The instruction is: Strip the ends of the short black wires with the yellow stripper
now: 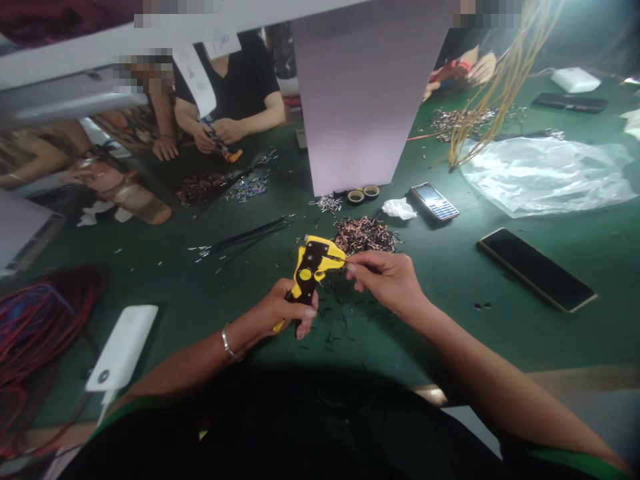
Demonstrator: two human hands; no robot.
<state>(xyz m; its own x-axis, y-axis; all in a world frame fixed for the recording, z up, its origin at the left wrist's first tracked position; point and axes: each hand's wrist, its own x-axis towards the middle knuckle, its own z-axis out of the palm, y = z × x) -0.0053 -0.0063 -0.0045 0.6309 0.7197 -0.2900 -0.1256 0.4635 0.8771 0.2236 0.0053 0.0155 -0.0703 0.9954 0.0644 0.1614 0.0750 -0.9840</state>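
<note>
My left hand (293, 308) is wrapped round the handles of a yellow and black wire stripper (311, 267), its head tilted up and to the right. At the tool's jaws, my right hand (387, 277) pinches a thin dark wire (349, 261) between thumb and fingertips. How far the wire sits inside the jaws is hidden. Just behind the jaws lies a heap of short wire pieces with copper-coloured ends (367, 235). Small black scraps (327, 327) are scattered on the green table below my hands. Longer black wires (250, 237) lie to the left.
A keypad phone (434, 201), a smartphone (537, 269) and a plastic bag (545, 173) lie to the right. On the left are a white power bank (123, 348) and coiled red wires (40, 333). A pale upright panel (360, 100) stands ahead. A co-worker (230, 100) handles a tool across the table.
</note>
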